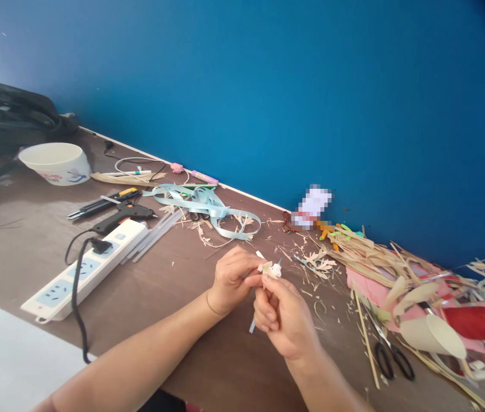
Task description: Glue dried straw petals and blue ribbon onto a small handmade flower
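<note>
Your left forearm enters from the lower left of the frame and slants up toward the middle, bringing your left hand [234, 280] just below the center. Its back faces up, the wrist is slightly bent, and the fingers point toward the right side of the frame. Your right forearm rises from the bottom edge, right of center, and leans up and to the left. Your right hand [284, 317] has its thumb extended along the top, while the lower fingers curl in toward the palm.

Your fingertips meet at a small pale flower-like piece [273, 269], just below and right of the frame's center. Both your hands grasp it in a light pinch, raised in front of the brown table [148, 297]; the exact contact of each finger is partly hidden. A pale strip [252, 326] shows just below your right hand's curled fingers; you cannot tell from here whether they hold it.

The glue gun [124, 216] lies left of your hands, in the left half of the frame, and the scissors [386, 346] lie at lower right, apart from your right hand.
</note>
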The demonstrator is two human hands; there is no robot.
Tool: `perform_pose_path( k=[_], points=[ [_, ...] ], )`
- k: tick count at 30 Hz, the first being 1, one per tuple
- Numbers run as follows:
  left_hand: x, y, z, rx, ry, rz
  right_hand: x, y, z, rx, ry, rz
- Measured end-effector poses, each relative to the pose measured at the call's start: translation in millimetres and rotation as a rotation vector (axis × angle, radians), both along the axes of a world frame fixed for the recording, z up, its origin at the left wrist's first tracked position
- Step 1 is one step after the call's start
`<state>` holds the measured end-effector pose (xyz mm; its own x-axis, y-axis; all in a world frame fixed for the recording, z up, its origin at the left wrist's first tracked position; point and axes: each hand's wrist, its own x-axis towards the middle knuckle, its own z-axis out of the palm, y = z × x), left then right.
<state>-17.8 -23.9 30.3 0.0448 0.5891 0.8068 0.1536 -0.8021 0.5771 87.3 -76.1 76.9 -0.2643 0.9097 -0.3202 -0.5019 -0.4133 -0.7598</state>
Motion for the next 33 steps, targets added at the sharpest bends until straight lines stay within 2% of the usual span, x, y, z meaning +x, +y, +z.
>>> perform_pose_path(
  k=[6, 17, 26, 30, 33],
  points=[
    [0, -1, 0.7, -0.007, -0.016, 0.051, -6, -5, -0.4, -0.006, 0.054, 0.009],
    [2, -2, 5.1, -0.142, -0.036, 0.009, -6, -3, -5.9, 0.031, 0.014, -0.008],
    [1, -1, 2.5, -0.104, -0.027, 0.019, -8, -4, -5.2, 0.047, 0.009, -0.010],
    [1, 0, 2.4, -0.198, -0.061, 0.041, -9, -9, -4.9, 0.061, -0.018, 0.042],
    [2, 2, 4.1, -0.363, -0.136, 0.024, -9, -13, -3.5, 0.077, -0.082, 0.108]
  ],
)
